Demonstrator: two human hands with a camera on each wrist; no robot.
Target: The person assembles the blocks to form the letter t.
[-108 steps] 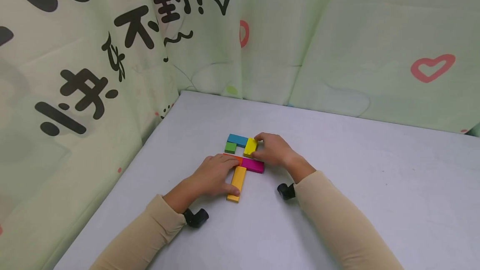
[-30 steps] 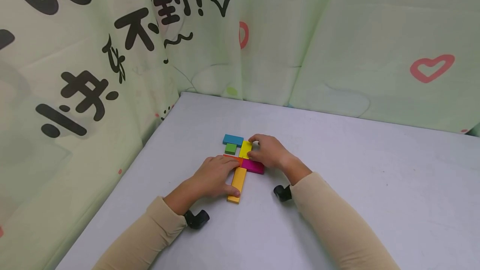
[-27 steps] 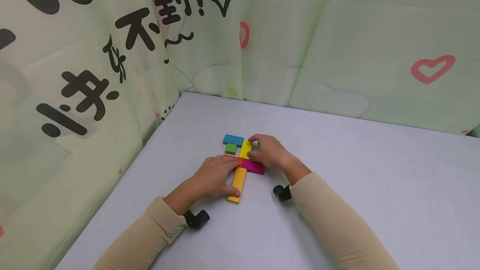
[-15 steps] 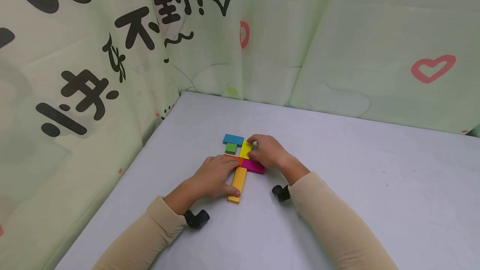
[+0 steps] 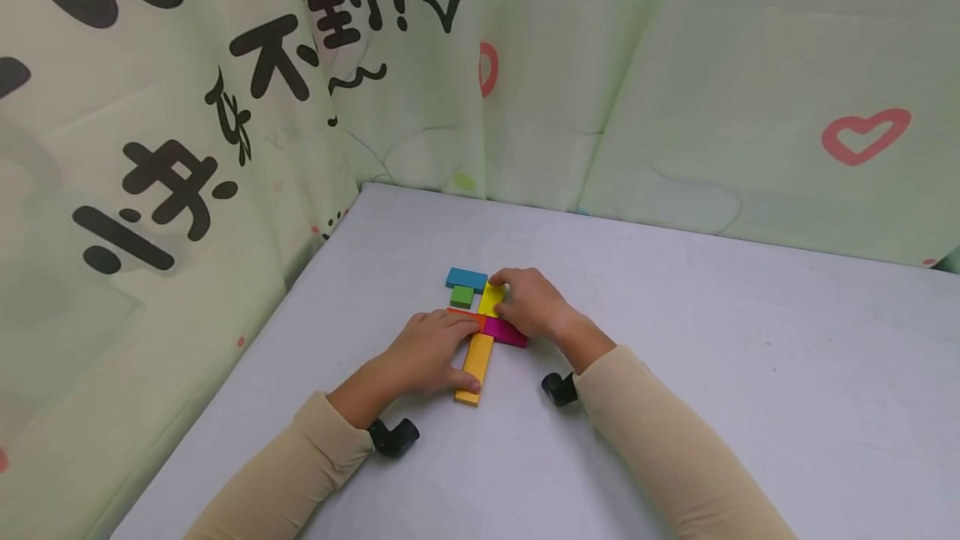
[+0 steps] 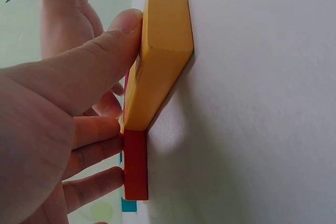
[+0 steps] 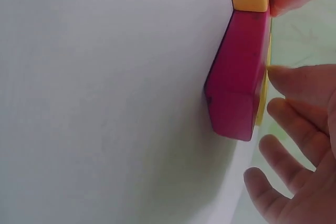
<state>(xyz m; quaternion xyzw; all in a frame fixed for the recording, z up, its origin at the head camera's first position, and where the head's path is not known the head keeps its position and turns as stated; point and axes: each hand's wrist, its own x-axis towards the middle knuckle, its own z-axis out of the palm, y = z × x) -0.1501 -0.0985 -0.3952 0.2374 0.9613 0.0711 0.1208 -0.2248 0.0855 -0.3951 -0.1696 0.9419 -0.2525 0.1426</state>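
Note:
My left hand (image 5: 427, 348) rests over the flat coloured blocks, its thumb on the orange block (image 6: 163, 51) and its fingertips on the red block (image 6: 136, 166). My right hand (image 5: 532, 302) holds the yellow block (image 5: 491, 298) between thumb and index finger, the other fingers loosely spread in the right wrist view. Just below the yellow block lies the magenta block (image 7: 239, 72), end to end with the red one. The orange block runs down from where those two meet. A blue block (image 5: 467, 278) and a small green block (image 5: 462, 297) sit behind them.
The blocks lie on a white tabletop (image 5: 712, 373). Pale green printed curtains (image 5: 675, 90) hang along its left and back edges. Small black wrist cameras stick out at the left (image 5: 394, 438) and right (image 5: 558, 390) wrists.
Since the oldest frame, my right hand has slid the yellow block left and nearer, up against the red and magenta blocks. The blue block has shifted slightly left. The left hand stays in place.

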